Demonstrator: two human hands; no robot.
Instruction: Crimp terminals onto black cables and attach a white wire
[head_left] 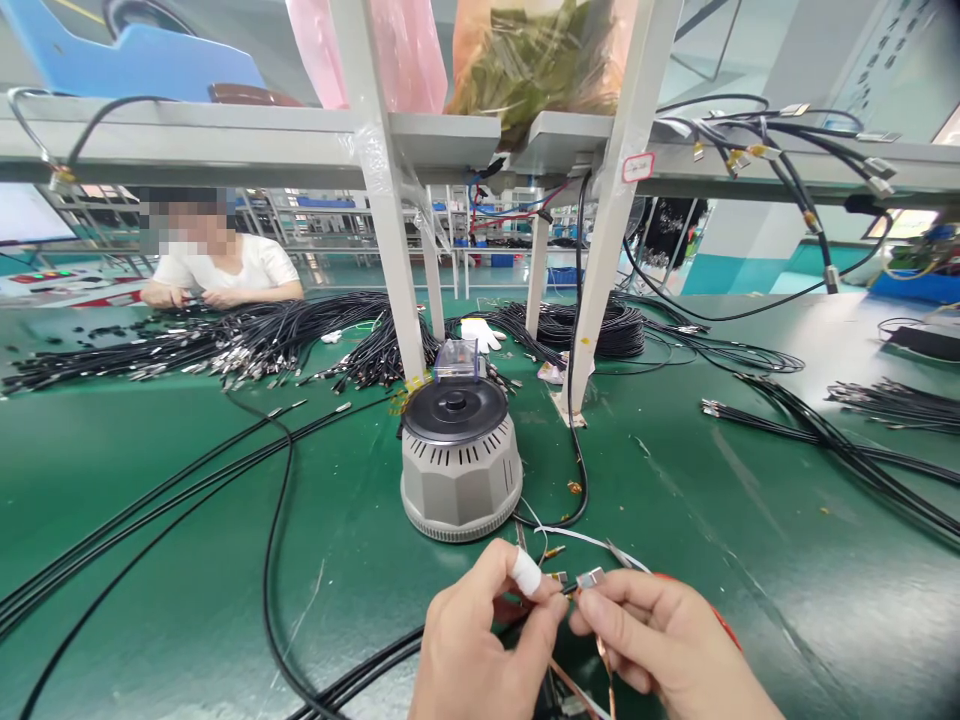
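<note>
My left hand (487, 640), white tape (526, 573) round one finger, pinches a black cable (568, 590) near its end. Opposite it, my right hand (660, 630) is closed on the silvery metal connector (590, 577) at that cable's tip. A thin copper-coloured strip (604, 660) hangs below the right fingers. Behind both hands stands a round grey device (460, 480) with a black disc on top. Close to the fingertips lie a white cord (592, 538) and the tip of a pointed metal tool (624, 556); red handle parts show beside the right hand.
Black cables (277, 500) run across the green table (675, 540) on the left. Cable bundles (300, 340) lie farther back, others (840, 440) at right. White posts (589, 250) carry a shelf (225, 140) overhead. A person in a white shirt (247, 262) sits across the table.
</note>
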